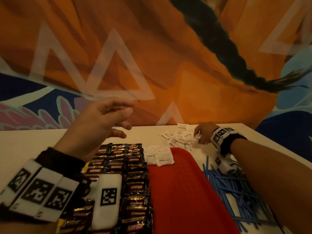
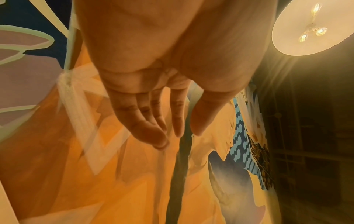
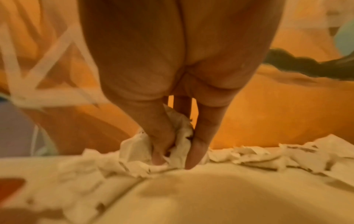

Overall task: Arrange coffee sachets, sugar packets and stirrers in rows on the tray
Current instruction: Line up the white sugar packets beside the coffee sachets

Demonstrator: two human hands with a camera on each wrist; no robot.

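A red tray (image 1: pixel 182 191) lies on the white table. Black Kopiko coffee sachets (image 1: pixel 133 168) fill its left part in rows. Two white brown-sugar packets (image 1: pixel 164 159) lie at the tray's far edge. A loose pile of sugar packets (image 1: pixel 179 137) sits on the table beyond the tray. My right hand (image 1: pixel 200 135) reaches into that pile and pinches white packets (image 3: pixel 180 136) between thumb and fingers. My left hand (image 1: pixel 108 119) hovers above the sachets, fingers (image 2: pixel 153 133) relaxed and holding nothing. Blue stirrers (image 1: pixel 236 191) lie heaped to the right of the tray.
The table (image 1: pixel 33 146) ends at a painted orange and blue wall (image 1: pixel 152 65) just behind the sugar pile. A lit ceiling lamp (image 2: pixel 314 27) shows in the left wrist view.
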